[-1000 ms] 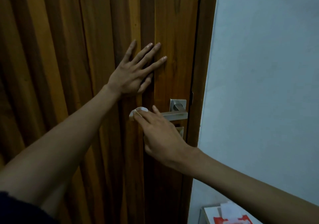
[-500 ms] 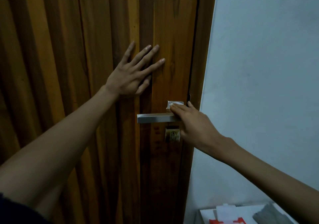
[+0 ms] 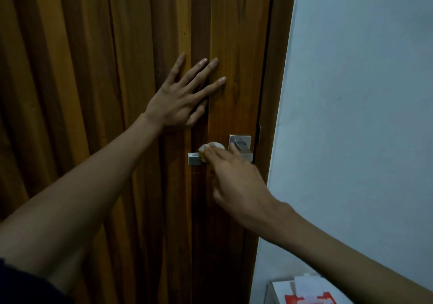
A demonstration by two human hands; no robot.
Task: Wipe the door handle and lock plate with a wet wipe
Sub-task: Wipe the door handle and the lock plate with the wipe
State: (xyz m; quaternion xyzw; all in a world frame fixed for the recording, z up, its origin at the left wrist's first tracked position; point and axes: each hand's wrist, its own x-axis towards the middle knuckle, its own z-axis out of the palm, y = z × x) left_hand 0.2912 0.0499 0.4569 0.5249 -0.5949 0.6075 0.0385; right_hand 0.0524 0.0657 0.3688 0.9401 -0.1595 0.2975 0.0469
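Left hand (image 3: pixel 178 103): open, fingers spread, palm flat on the door (image 3: pixel 93 69) above the handle.
Right hand (image 3: pixel 236 177): fingers closed on the wipe (image 3: pixel 212 146), pressing it onto the handle (image 3: pixel 194 158) near its free end.
Wipe: small, white, bunched; looks soft and limp, likely slick when wet, so a firm fingertip pinch suits it best.
Handle: metal lever, stiff and smooth; its mount is a square plate (image 3: pixel 239 139) by the door edge. It may dip if pushed down, so rubbing along its length seems safest.
Lock plate: below the handle, hidden by the right hand.
Wall (image 3: pixel 351 116): pale, right of the door.
Box (image 3: pixel 278 292): white with red print, bottom right.
Counts: two hands, one wipe, one handle, one square plate, one box.
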